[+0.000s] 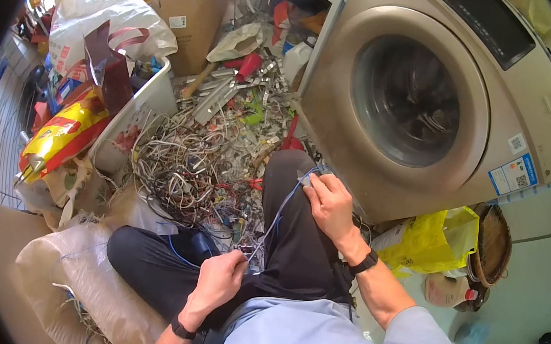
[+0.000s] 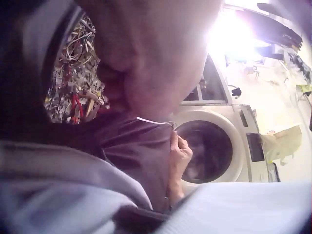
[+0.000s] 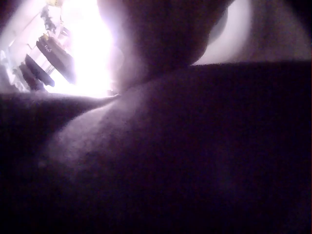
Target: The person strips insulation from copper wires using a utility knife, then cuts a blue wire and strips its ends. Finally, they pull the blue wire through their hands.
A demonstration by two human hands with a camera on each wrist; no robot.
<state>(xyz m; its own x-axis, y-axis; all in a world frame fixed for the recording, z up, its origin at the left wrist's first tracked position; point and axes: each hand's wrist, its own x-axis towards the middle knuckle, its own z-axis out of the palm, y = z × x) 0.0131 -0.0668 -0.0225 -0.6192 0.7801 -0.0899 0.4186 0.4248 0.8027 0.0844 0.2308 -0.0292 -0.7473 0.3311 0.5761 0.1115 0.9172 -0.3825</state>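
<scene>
A blue and whitish cable (image 1: pixel 278 214) stretches between both hands over the person's dark trousers. Its upper part is pinched by the right hand (image 1: pixel 331 207), which rests over the raised knee. Lower down, near the lap, the left hand (image 1: pixel 220 278) grips the same cable with curled fingers. From there a thin blue strand (image 1: pixel 178 254) trails off to the left. In the left wrist view the left hand (image 2: pixel 156 73) looms large, and a pale stretch of cable (image 2: pixel 151 120) runs to the right hand. Darkness and glare hide the right hand's fingers in the right wrist view.
In front lies a tangled heap of wires (image 1: pixel 184 168) among metal scraps (image 1: pixel 215 101). A washing machine (image 1: pixel 333 111) stands at the right, beside a yellow bag (image 1: pixel 423 243). At the left are a white bin (image 1: pixel 134 125) and a woven sack (image 1: pixel 84 272) with wires.
</scene>
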